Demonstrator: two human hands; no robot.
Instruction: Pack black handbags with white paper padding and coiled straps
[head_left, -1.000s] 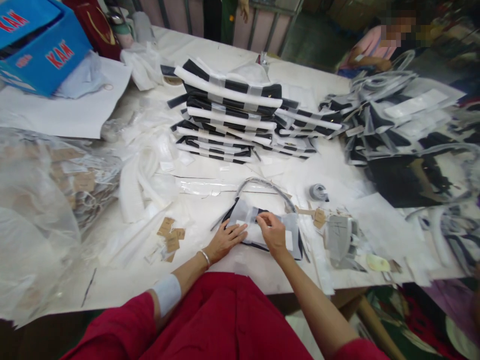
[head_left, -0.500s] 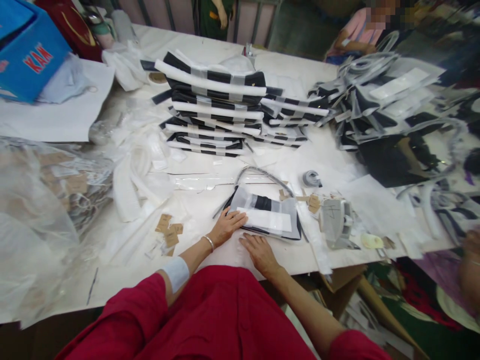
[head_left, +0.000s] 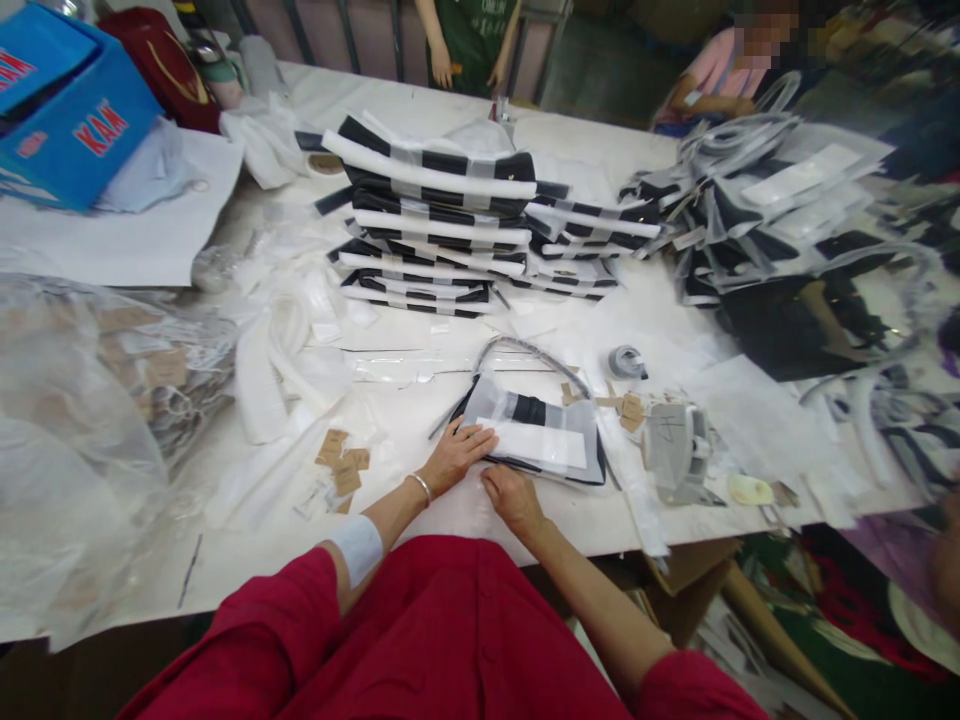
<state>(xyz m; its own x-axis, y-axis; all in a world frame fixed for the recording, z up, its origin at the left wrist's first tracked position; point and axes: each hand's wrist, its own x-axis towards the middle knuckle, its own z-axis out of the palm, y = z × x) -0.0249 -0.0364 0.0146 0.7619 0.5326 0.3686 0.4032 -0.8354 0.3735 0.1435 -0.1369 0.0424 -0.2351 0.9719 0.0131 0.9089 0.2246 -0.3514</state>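
"Where's the wrapped bag [head_left: 529,409]?"

"On the near side of the stack [head_left: 435,212], a little toward that stack's right end."

"And the hands?"

"The left hand [head_left: 454,452] is flat and mostly open, resting on the bag's left end, gripping nothing that I can see. The right hand [head_left: 514,499] is curled beside the near edge; I can't tell whether it pinches anything."

"How would the bag handle?"

"Light, I'd guess, and soft; the milky film [head_left: 487,400] could slip. I'd support both short ends rather than lift by the handle [head_left: 536,348], a slim grey loop arching toward the stack."

"Materials?"

"Smooth black, perhaps leather-like, under that film. The shape is a flattish oblong, with a crisp white sheet [head_left: 541,446] on top."
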